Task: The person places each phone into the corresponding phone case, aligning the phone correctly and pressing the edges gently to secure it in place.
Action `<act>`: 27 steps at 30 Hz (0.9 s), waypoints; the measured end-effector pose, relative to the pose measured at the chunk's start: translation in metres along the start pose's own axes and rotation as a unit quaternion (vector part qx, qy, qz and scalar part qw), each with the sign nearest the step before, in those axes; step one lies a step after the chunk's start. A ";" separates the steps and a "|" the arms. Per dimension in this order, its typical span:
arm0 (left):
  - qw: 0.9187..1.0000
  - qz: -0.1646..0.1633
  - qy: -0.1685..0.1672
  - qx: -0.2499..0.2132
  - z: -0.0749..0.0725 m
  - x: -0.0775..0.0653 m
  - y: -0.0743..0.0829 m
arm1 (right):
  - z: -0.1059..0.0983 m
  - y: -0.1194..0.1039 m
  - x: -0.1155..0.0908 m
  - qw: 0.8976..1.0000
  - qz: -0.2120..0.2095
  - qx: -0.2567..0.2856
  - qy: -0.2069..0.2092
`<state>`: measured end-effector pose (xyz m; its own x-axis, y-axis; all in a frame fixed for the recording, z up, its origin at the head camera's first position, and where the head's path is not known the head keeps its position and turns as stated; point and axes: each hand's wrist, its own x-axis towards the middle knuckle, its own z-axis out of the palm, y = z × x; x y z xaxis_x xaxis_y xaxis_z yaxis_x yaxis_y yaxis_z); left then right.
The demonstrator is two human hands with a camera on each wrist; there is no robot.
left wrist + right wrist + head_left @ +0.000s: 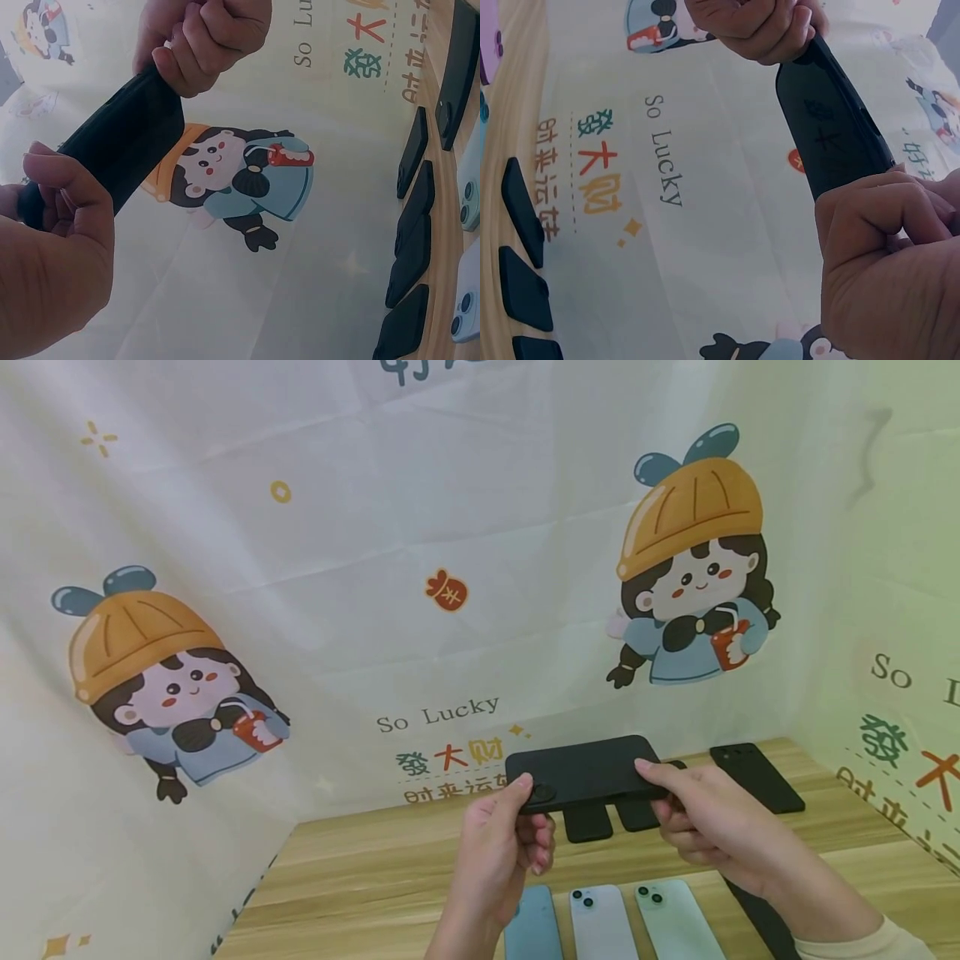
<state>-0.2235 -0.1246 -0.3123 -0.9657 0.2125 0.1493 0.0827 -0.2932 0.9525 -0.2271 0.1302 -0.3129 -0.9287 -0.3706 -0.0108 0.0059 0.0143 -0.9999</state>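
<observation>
A black smartphone [592, 770] is held up sideways above the table, its matte back with a round camera area facing the head camera. My left hand [495, 839] grips its left end, thumb on the back near the camera area and fingers curled beneath. At the opposite end my right hand [716, 818] pinches it the same way, thumb on top. From below, the right wrist view shows the phone's dark glossy face [832, 127] between both hands. In the left wrist view the phone [127, 135] slants between the hands, one end partly covered by my left fingers.
On the wooden table [360, 868] lie a blue phone [536, 927], a white-lavender phone [602, 927] and a mint green phone [678, 922]. Several black phones lie behind, including one at the back right [757, 777]. A printed cloth [360, 635] hangs behind and at the sides.
</observation>
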 end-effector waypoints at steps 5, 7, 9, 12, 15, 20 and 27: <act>1.000 -0.005 0.001 -0.005 -0.001 0.000 0.000 | 0.002 0.001 0.000 1.000 -0.011 0.001 -0.008; 1.000 -0.005 0.001 -0.007 -0.001 0.000 0.000 | 0.003 0.001 -0.001 1.000 -0.013 0.005 -0.009; 1.000 -0.005 0.000 -0.008 -0.001 0.000 0.000 | 0.004 0.001 -0.001 1.000 -0.014 0.008 -0.010; 1.000 -0.004 -0.007 -0.011 -0.002 0.000 0.000 | 0.005 0.000 -0.003 1.000 -0.018 0.015 -0.009; 1.000 -0.006 -0.017 -0.017 -0.003 -0.001 0.000 | 0.006 -0.001 -0.004 1.000 -0.022 0.018 -0.004; 0.999 -0.009 -0.026 -0.024 -0.005 -0.001 0.002 | 0.007 -0.003 -0.005 1.000 -0.023 0.013 -0.011; 1.000 -0.007 -0.006 -0.026 -0.006 -0.001 0.005 | 0.009 -0.003 -0.004 0.999 -0.014 0.008 -0.040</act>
<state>-0.2234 -0.1322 -0.3095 -0.9634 0.2291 0.1392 0.0553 -0.3382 0.9395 -0.2196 0.1232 -0.3103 -0.8956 -0.4446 0.0164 -0.0129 -0.0110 -0.9999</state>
